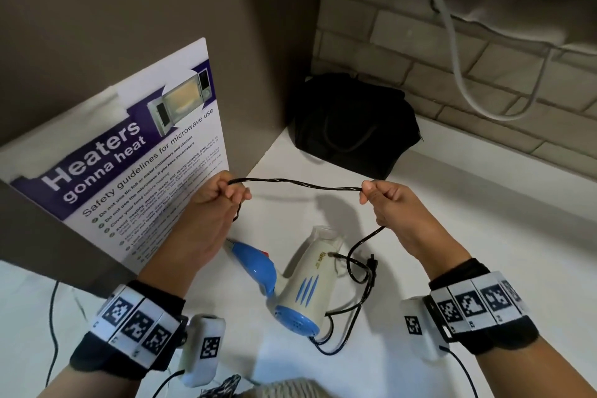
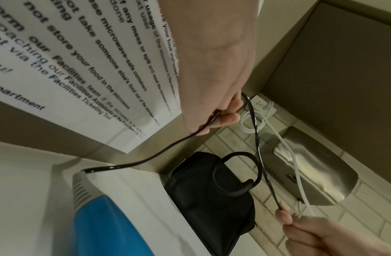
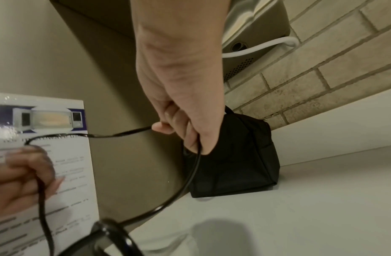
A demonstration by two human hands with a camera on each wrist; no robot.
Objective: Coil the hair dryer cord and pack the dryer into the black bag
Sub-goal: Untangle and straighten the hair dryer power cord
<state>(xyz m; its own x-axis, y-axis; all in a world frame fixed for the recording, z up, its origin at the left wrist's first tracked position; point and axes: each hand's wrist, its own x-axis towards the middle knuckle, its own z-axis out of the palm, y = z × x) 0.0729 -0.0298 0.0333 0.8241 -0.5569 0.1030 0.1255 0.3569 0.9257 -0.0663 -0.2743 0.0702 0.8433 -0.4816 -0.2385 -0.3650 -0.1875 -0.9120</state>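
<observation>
**Head view: cord stretched between two hands, dryer on the counter**

Head camera looks down on a white counter (image 1: 452, 236). Left hand (image 1: 210, 213) and right hand (image 1: 391, 207) are both raised above it, each with fingers curled round the black cord (image 1: 297, 185) — a short span runs nearly level between them, sagging slightly.

From the left fist the cord drops down to the grey strain relief on the blue handle of the hair dryer (image 1: 303, 287); the left wrist view shows this run clearly. From the right fist it falls in a loose curve toward the counter and joins a slack tangle of loops beside and over the dryer's cream barrel. The plug (image 1: 372, 263) lies just right of the barrel.

Dryer lies on its side on the counter below and between the hands — cream body, blue handle pointing left, blue rear grille toward the camera.

Black bag (image 1: 355, 123) sits in the back corner, against the brick wall (image 1: 484, 81) and a brown panel, well apart from the dryer. Its carry handles (image 2: 234, 173) arch over the top; whether the opening is unzipped I cannot tell.

Microwave safety poster (image 1: 135, 165) is fixed to the panel at left. A white cable (image 1: 452, 42) hangs along the brick wall, beside a metal wall unit (image 2: 311, 173).
</observation>
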